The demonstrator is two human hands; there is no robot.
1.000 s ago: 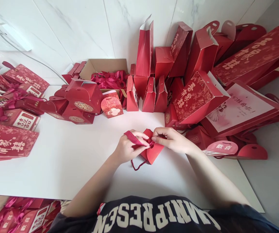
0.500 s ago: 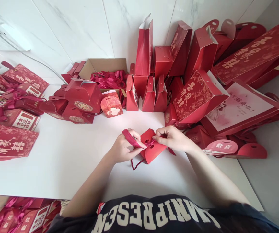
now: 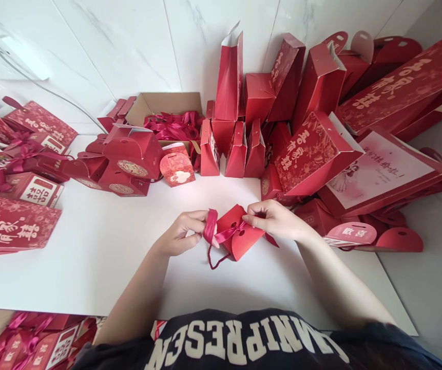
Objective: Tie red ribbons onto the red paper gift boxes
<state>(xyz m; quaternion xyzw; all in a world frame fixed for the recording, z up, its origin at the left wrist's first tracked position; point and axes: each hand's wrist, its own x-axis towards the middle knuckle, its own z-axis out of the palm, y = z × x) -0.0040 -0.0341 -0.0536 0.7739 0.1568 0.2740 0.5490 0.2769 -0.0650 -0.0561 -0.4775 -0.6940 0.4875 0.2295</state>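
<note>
A small red box (image 3: pixel 244 244) stands on the white bench (image 3: pixel 109 257), just in front of the person and between the two hands. The left hand (image 3: pixel 178 235) is closed on a pink ribbon (image 3: pixel 226 233), pinching a folded end of it between thumb and fingers just left of the box. The ribbon runs taut from there to the top of the box. The right hand (image 3: pixel 276 220) pinches the ribbon at the top edge of the box, where it crosses. A dark red cord (image 3: pixel 215 261) hangs in a loop from the box onto the bench.

Behind the box, against the wall, an open carton (image 3: pixel 167 104) holds a heap of loose ribbons (image 3: pixel 174 126). Red paper bags (image 3: pixel 313 149) are piled to the right. Ribbon-tied boxes (image 3: pixel 32 159) lie to the left.
</note>
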